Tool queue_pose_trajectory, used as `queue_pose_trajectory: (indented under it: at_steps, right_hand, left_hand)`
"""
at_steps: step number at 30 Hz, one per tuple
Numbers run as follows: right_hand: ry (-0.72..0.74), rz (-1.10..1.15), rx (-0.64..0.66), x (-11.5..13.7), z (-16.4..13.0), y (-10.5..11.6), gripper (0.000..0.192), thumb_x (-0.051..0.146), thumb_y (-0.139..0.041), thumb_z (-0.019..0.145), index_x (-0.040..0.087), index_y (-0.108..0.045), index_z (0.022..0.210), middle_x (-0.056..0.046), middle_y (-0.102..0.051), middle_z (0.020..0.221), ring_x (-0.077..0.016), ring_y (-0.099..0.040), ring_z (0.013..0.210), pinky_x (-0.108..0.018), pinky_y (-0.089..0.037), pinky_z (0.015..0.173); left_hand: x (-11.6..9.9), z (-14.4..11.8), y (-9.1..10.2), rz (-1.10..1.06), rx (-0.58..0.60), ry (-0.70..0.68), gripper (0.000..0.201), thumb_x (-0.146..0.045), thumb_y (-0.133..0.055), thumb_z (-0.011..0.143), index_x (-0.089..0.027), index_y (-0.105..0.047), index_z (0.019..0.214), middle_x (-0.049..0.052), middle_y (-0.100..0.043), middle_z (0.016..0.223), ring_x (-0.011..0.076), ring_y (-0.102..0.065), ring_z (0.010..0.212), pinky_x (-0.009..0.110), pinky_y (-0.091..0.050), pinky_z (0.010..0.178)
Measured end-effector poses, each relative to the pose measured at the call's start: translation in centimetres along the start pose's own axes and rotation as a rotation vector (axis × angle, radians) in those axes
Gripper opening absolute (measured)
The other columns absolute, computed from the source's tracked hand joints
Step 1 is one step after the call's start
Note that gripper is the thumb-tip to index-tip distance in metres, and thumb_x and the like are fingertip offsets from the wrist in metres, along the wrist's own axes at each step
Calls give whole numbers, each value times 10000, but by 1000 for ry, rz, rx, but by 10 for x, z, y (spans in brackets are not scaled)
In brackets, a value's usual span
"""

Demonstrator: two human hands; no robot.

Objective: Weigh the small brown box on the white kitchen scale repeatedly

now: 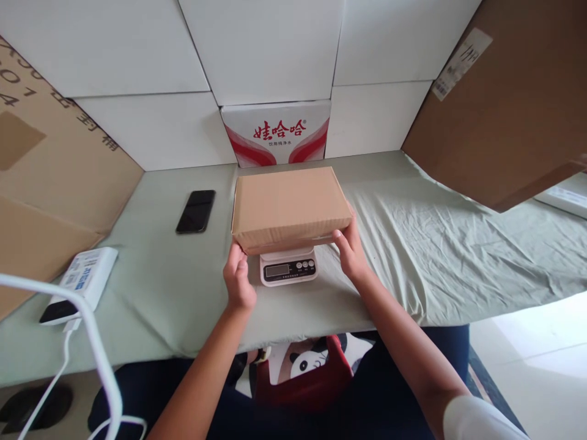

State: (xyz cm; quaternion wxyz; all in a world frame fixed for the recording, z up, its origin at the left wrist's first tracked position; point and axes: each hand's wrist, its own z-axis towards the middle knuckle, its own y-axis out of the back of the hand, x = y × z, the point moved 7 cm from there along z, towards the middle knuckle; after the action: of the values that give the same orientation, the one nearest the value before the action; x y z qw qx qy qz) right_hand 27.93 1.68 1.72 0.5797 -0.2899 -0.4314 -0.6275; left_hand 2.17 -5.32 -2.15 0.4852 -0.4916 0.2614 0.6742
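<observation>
Both hands grip a closed brown cardboard box (288, 201) at its near corners. My left hand (239, 278) has its fingers under the near left corner. My right hand (351, 247) clasps the near right corner, thumb on the front side and fingers behind the right side. Below the box is a white digital kitchen scale (290, 280), its small display and round buttons facing me. The box covers the scale's platform, so I cannot tell whether the two touch.
A black phone (196, 211) lies on the green cloth (174, 293) to the left. Nearer the left edge is a white power bank (82, 281) with a cable (98, 348). Large cartons (513, 104) stand at both sides; a red-and-white box (279, 134) stands behind.
</observation>
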Motion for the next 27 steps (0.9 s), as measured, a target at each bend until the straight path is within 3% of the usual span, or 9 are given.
queue_pose_trajectory:
  at_steps: [8, 21, 27]
  right_hand:
    - [-60, -19, -1, 5, -5, -3, 716, 693, -497, 954, 341, -320, 1552, -108, -476, 1565, -365, -459, 1474, -611, -421, 1232]
    - [-69, -2, 17, 4, -6, -6, 757, 703, -574, 906, 381, -305, 1536, -103, -463, 1557, -372, -477, 1454, -614, -446, 1209]
    - [-74, 55, -101, -4, -4, 12, 737, 721, -480, 922, 454, -208, 1553, -70, -380, 1653, -379, -381, 1562, -698, -405, 1211]
  left_hand:
    - [2, -7, 14, 4, -49, 10, 657, -607, -541, 921, -194, -634, 1423, 164, -691, 1366, 360, -610, 1363, 476, -490, 1129]
    - [4, -6, 15, 9, -33, 29, 681, -617, -563, 913, -198, -612, 1448, 170, -665, 1410, 368, -600, 1376, 489, -473, 1152]
    - [-6, 0, 17, 18, -53, -50, 731, -604, -562, 910, -246, -521, 1546, 126, -511, 1615, 343, -411, 1551, 458, -368, 1256]
